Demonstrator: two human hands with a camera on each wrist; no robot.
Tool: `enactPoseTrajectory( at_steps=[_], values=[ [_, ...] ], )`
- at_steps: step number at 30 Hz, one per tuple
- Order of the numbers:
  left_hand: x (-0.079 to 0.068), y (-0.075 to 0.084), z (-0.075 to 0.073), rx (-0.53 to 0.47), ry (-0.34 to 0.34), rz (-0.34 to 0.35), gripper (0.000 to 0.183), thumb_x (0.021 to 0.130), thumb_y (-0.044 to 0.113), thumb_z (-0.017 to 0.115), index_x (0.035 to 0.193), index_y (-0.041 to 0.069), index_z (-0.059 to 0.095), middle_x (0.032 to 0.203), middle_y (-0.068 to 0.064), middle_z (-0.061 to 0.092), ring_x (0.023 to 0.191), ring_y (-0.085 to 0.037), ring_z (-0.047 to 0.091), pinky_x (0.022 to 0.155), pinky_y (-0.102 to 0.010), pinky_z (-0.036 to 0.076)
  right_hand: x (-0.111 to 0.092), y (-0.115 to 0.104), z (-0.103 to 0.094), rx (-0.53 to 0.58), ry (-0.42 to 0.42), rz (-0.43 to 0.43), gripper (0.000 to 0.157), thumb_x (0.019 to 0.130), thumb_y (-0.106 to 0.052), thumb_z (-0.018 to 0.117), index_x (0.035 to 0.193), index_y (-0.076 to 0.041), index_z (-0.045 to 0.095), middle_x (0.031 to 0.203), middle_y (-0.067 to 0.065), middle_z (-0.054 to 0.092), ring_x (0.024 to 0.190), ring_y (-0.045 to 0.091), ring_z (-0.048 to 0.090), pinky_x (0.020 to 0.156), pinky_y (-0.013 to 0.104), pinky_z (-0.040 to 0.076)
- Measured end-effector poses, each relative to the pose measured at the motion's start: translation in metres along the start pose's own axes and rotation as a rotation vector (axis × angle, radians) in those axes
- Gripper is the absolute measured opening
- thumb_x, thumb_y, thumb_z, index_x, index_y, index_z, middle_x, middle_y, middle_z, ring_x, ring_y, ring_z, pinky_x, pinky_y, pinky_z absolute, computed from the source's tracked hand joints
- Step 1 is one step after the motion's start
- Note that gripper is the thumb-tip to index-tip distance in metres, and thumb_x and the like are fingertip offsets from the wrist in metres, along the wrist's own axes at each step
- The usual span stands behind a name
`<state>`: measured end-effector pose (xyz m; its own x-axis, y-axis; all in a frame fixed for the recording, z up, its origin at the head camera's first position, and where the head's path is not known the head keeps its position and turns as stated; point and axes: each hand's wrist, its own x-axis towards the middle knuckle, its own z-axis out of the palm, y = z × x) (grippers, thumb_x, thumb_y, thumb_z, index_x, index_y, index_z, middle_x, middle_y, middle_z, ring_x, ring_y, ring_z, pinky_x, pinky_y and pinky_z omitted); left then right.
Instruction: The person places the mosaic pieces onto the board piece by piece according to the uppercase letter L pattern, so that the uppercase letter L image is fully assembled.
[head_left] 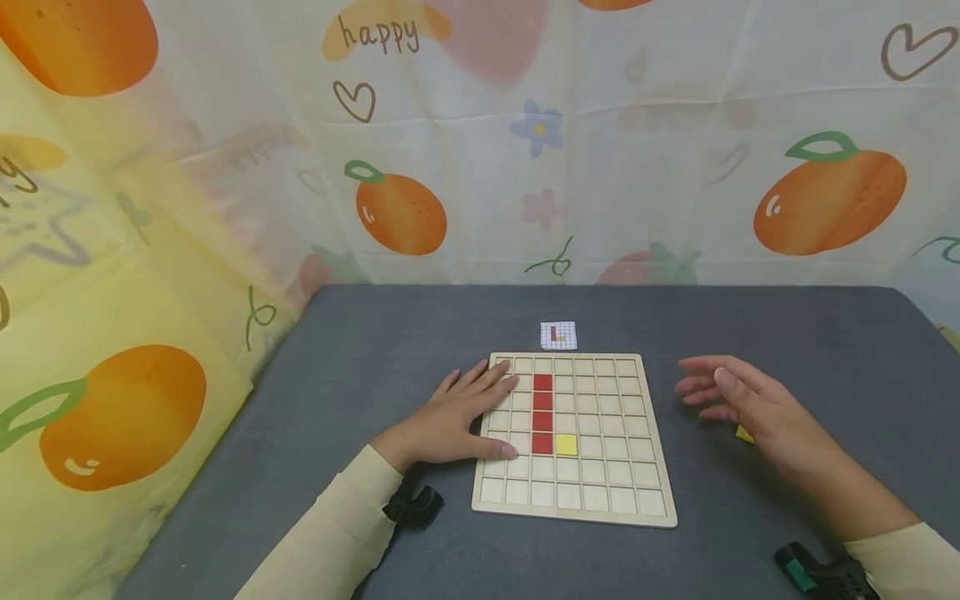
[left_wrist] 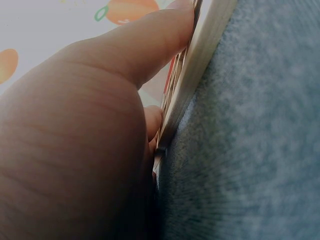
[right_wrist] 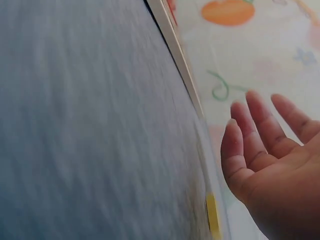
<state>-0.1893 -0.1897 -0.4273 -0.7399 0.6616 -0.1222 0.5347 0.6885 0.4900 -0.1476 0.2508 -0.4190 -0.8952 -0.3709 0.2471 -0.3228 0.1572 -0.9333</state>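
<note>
A wooden grid board (head_left: 617,498) lies flat on the dark grey table. One column of it holds several red square tiles (head_left: 542,402), and a yellow tile (head_left: 566,445) sits right of the lowest red one. My left hand (head_left: 457,417) rests with spread fingers over the board's left edge, its thumb (left_wrist: 160,37) on the rim in the left wrist view. To the board's right, my right hand (head_left: 750,412) hovers above the table with loosely bent fingers and nothing in them. Partly hidden under that hand lies a loose yellow piece (head_left: 744,434), also seen in the right wrist view.
Just behind the board lies a small white card (head_left: 558,335) printed with a grid and red and yellow marks. A patterned curtain (head_left: 480,183) hangs along the table's far edge, and a yellowish one (head_left: 135,308) borders the left side.
</note>
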Motion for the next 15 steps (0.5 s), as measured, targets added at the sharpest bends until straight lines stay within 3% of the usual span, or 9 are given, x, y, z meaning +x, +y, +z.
enactPoseTrajectory(
  at_steps=[8,12,15],
  values=[
    [0.0,0.001,0.0,-0.007,-0.005,0.002,0.106,0.098,0.069,0.072,0.177,0.023,0.018,0.182,0.003,0.003,0.166,-0.026,-0.006,0.127,-0.06,-0.006,-0.012,0.018,-0.037,-0.014,0.059,0.018,0.042,0.12,-0.007,0.034,0.151,-0.015,0.062,0.13,0.006,0.069,0.115,0.014,0.067,0.093,0.02,0.053],
    [0.0,0.0,0.0,-0.007,-0.003,0.001,0.106,0.097,0.069,0.072,0.177,0.024,0.018,0.182,0.004,0.003,0.166,-0.025,-0.007,0.127,-0.06,-0.006,-0.017,0.027,-0.053,-0.13,0.098,0.064,0.04,0.117,-0.004,0.046,0.152,-0.018,0.06,0.126,0.001,0.07,0.113,0.009,0.067,0.092,0.016,0.051],
    [0.0,-0.001,0.0,0.0,-0.003,-0.001,0.106,0.097,0.07,0.071,0.177,0.025,0.017,0.182,0.005,0.003,0.166,-0.024,-0.007,0.127,-0.06,-0.006,-0.019,0.031,-0.06,-0.247,0.11,0.133,0.042,0.114,-0.007,0.058,0.156,-0.013,0.054,0.127,-0.001,0.067,0.11,0.003,0.065,0.087,0.015,0.051]
  ],
)
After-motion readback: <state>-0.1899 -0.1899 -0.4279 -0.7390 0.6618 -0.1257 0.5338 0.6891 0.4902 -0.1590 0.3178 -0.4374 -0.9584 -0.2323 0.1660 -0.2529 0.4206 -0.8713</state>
